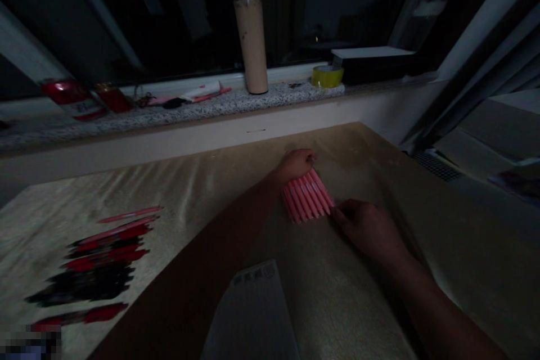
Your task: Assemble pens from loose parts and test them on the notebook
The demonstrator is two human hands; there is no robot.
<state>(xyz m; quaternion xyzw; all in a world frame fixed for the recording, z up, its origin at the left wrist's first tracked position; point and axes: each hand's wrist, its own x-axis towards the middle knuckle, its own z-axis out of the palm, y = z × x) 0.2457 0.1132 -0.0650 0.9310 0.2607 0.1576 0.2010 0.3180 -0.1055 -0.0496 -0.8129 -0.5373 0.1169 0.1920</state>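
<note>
A row of several pink pens [307,198] lies side by side on the table, their long sides close together. My left hand [297,163] is over the far ends of the row, its fingers closed at the top of the rightmost pen. At that pen's near end, the thumb and finger of my right hand [369,228] pinch the tip. Left of my forearm lies a column of black, red and pink pens [97,270], blurred in the dim light.
A pale printed box or pad [255,315] lies in front of me. Along the granite sill [287,98] stand a cardboard tube [253,45], yellow tape roll [327,76], red can [73,98] and small jar [113,97]. Cardboard boxes [498,129] are at the right.
</note>
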